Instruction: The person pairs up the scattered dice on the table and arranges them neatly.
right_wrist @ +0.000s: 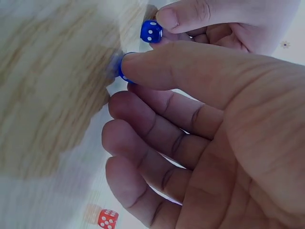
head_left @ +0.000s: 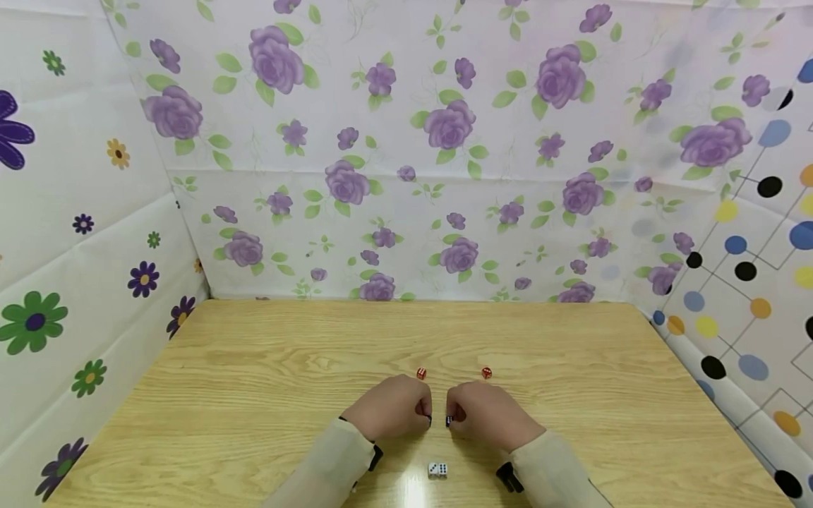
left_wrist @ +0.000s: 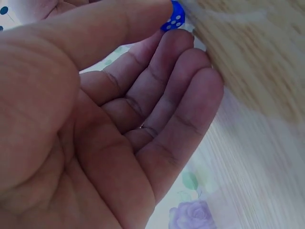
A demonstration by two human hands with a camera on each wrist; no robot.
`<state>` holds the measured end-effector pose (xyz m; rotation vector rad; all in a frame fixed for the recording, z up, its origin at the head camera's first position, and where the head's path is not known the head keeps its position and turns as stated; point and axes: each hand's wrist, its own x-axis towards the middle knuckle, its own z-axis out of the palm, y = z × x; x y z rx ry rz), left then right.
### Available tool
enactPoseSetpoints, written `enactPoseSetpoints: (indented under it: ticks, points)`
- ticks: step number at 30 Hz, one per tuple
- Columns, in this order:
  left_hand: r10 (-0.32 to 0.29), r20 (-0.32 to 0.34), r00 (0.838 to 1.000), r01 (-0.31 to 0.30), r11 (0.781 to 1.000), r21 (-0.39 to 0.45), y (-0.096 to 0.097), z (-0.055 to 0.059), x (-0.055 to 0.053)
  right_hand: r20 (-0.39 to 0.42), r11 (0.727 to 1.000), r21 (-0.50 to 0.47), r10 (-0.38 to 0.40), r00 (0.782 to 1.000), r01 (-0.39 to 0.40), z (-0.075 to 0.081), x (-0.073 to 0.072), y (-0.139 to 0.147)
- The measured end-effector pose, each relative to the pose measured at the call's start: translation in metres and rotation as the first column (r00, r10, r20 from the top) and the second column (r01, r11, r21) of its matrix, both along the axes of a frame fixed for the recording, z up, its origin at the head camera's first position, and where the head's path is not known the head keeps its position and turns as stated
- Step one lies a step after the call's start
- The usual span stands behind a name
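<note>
Two blue dice with white dots are held close to the wooden tabletop, one in each hand. My left hand (head_left: 392, 408) pinches one blue die (left_wrist: 174, 18) between thumb and index finger, the other fingers curved loosely. Facing it across a small gap, my right hand (head_left: 490, 415) pinches the second blue die (right_wrist: 125, 69), partly hidden by the thumb. In the head view both dice look dark and are mostly covered by fingers. Whether they touch the table, I cannot tell.
Two white dice (head_left: 437, 470) sit side by side nearer the body. Beyond the left hand lies a red die (head_left: 422, 373), and beyond the right hand another red die (head_left: 486, 372). Flower-printed cloth (head_left: 406, 212) rises at the wooden table's (head_left: 286, 346) back edge.
</note>
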<state>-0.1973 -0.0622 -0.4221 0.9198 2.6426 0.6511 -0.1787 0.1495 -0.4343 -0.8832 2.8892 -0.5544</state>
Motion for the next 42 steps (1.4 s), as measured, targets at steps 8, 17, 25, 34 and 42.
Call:
enactPoseSetpoints:
  ticks: [8, 17, 25, 34, 42]
  points:
    - [0.017, 0.021, 1.000, -0.018, 1.000, 0.017, -0.004, 0.003, 0.000, 0.011, 1.000, 0.009, -0.008, 1.000, 0.008, 0.004, 0.000, 0.003]
    - [-0.005, -0.014, 1.000, 0.005, 1.000, -0.001, 0.000, 0.003, 0.000, 0.019, 1.000, 0.001, -0.003, 1.000, 0.003, 0.002, 0.000, -0.001]
    - [-0.018, -0.059, 0.998, 0.017, 1.000, -0.015, 0.006, -0.003, 0.002, 0.003, 0.999, 0.016, 0.032, 0.999, -0.032, -0.003, -0.001, -0.007]
    - [0.006, -0.040, 0.999, -0.007, 1.000, -0.016, 0.005, -0.003, 0.002, 0.013, 1.000, 0.003, 0.014, 1.000, -0.014, 0.000, 0.001, -0.004]
    - [-0.001, -0.052, 0.999, 0.000, 1.000, -0.029, 0.007, -0.002, 0.003, -0.008, 1.000, 0.000, 0.031, 0.999, -0.031, -0.002, -0.001, -0.005]
